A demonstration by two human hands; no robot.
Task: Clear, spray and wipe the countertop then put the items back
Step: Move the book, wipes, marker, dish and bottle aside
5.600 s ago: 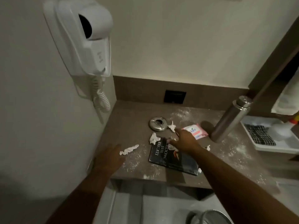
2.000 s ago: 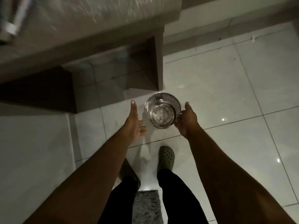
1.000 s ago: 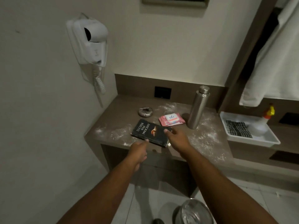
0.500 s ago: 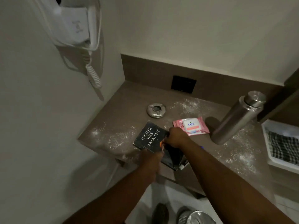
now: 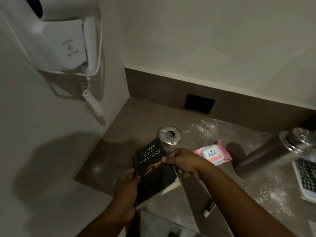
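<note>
Both hands grip a black paperback book lifted at the near edge of the powder-dusted countertop: left hand on its spine side, right hand on its right edge. Behind it sits a metal ashtray; right, a pink wipes pack, a steel bottle, then a white tray holding checked cloth.

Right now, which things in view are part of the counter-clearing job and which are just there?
Job:
- book, held in both hands: left hand, right hand
- wipes pack
- metal ashtray
- steel bottle
- powder-dusted countertop

Just there:
- wall hair dryer
- wall socket
- white tray
</note>
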